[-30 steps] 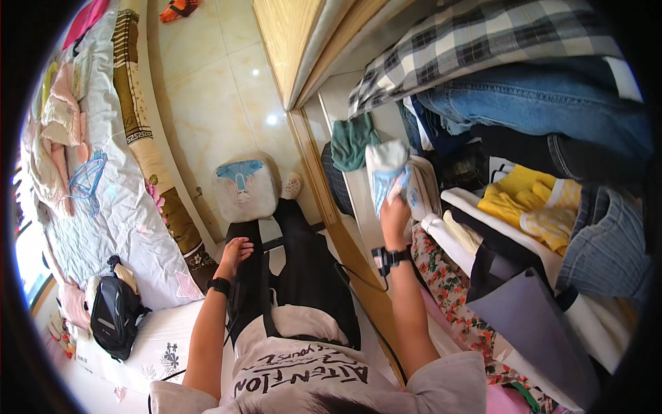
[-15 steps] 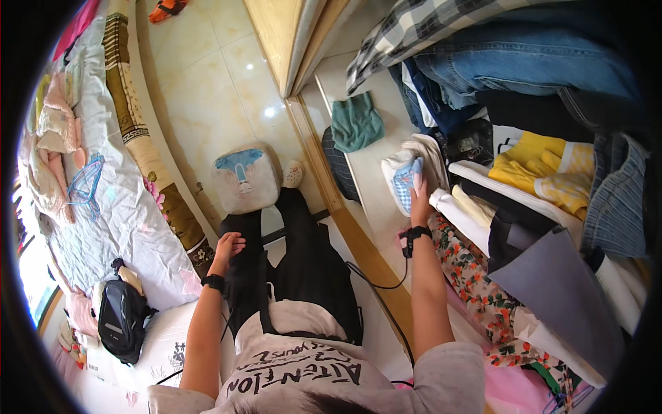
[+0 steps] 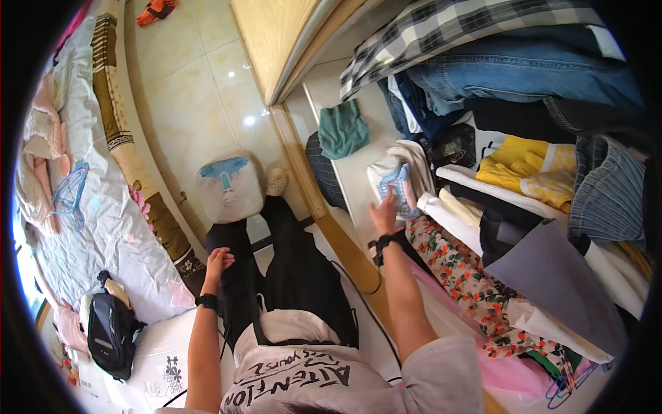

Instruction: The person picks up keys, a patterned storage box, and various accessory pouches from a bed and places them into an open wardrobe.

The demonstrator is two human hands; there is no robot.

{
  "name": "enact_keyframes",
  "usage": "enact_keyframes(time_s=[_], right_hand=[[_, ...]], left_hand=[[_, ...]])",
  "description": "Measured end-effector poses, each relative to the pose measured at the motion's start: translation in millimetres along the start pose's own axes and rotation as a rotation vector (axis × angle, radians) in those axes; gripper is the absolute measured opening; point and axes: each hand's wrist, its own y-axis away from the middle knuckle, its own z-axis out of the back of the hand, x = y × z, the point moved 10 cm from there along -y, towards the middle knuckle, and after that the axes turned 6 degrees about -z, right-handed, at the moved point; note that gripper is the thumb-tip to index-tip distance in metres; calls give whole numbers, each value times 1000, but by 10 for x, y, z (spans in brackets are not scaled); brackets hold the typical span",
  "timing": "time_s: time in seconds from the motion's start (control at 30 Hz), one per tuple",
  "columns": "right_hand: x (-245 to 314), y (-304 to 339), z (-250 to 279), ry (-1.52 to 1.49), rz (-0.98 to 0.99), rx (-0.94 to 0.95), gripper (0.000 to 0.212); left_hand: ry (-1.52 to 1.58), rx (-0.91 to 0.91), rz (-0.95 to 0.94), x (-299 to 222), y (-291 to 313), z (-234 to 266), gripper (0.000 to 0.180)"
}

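Observation:
My right hand [image 3: 384, 214] is at the near edge of a small stack of folded clothes, with thumb and fingers apart and nothing held. Its fingertips reach a blue-checked folded cloth [image 3: 392, 181] with a pinkish piece beside it; I cannot tell whether they press on it. Folded white cloth [image 3: 378, 169] lies around that piece. Over my dark-trousered left thigh, my left hand [image 3: 219, 262] hovers with loosely curled fingers and nothing visible in it. Beyond the stack lies a crumpled green cloth [image 3: 343, 130].
Clothes fill the wardrobe on the right: jeans [image 3: 510, 72], a yellow garment [image 3: 514, 162], a floral garment [image 3: 455, 269] and a grey piece [image 3: 545, 283]. A wooden door [image 3: 279, 41] stands open ahead. A padded stool [image 3: 231, 190] sits before me. The bed [image 3: 131, 234] holds a black backpack [image 3: 116, 331].
My right hand has drawn back from the blue-checked cloth toward me, letting go of it; the cloth now lies on the stack. My left hand has barely moved. The whole view has shifted slightly.

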Motion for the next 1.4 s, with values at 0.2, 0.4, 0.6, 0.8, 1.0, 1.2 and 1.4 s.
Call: enact_keyframes(time_s=[0.2, 0.4, 0.6, 0.8, 1.0, 1.2, 1.4], right_hand=[[-101, -213, -298, -49, -430, 263, 57], [991, 145, -784, 38, -37, 595, 28], [2166, 465, -1070, -407, 597, 652, 22], [2562, 511, -661, 37, 671, 354, 33], [4009, 1775, -497, 451, 1673, 128, 23], [5479, 2135, -85, 363, 1574, 82, 23], [5926, 2053, 184, 503, 1529, -57, 21]], left_hand=[[2, 17, -9, -30, 71, 63, 21], [-168, 22, -105, -89, 7, 309, 32], [-733, -102, -535, -667, 444, 683, 29], [285, -325, -235, -399, 565, 828, 41], [970, 677, -265, -1741, 1131, -287, 28], [793, 1093, -44, -2499, 2062, -1425, 42], [992, 1161, -177, -2743, 1995, -1189, 30]])
